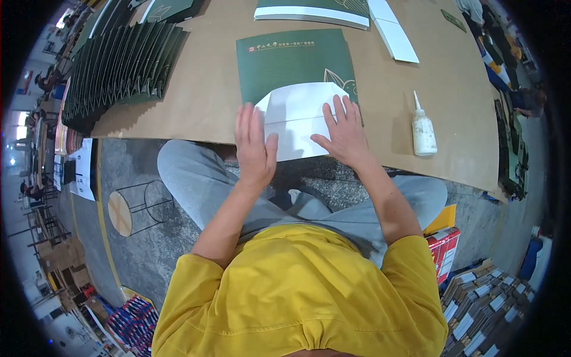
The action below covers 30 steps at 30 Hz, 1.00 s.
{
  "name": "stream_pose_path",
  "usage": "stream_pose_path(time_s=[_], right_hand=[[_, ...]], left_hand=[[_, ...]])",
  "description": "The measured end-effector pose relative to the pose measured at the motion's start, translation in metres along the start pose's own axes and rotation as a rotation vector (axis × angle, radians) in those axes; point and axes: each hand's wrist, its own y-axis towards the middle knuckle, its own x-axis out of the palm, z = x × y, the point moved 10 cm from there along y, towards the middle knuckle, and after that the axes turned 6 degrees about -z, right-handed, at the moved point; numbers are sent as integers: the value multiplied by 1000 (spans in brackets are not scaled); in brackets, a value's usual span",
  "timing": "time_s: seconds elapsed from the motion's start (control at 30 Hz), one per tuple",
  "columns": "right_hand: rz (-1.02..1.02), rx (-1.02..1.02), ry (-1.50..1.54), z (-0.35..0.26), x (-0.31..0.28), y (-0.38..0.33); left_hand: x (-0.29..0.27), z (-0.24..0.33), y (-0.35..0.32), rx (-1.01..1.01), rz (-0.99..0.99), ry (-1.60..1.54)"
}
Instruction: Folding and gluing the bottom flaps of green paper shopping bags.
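A green printed paper sheet (288, 62) lies in front of me on the brown tabletop, its near part showing a white flap (294, 128) with a crease across it and slanted corners. My left hand (254, 146) is at the flap's left edge, fingers stretched out and slightly blurred. On the flap's right side my right hand (346, 134) rests flat with its fingers spread. Neither hand grips anything. The flap's near edge reaches past the table's front edge, above my lap.
A white squeeze bottle (423, 132) with a thin nozzle stands right of my right hand. Folded dark green paper bags (122, 71) stand in a row at left. A green-and-white stack (312, 15) and white card strips (394, 33) lie at the far side. A round stool (120, 213) stands at left.
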Motion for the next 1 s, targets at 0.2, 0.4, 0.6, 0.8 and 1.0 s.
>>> stream_pose_path(time_s=[0.2, 0.4, 0.6, 0.8, 1.0], right_hand=[[-50, 92, 11, -6, 8, -6], [-107, 143, -7, -7, 9, -7], [-105, 160, 53, 1, -4, 0], [173, 155, 214, 69, -33, 15], [-254, 245, 500, 97, -9, 39]], left_hand=[[67, -42, -1, -90, -270, 270], [81, -44, 2, -98, -410, 356], [70, -54, 19, -74, -463, 272], [61, -79, 48, 74, -639, 88], [66, -87, 70, -73, -692, 148]])
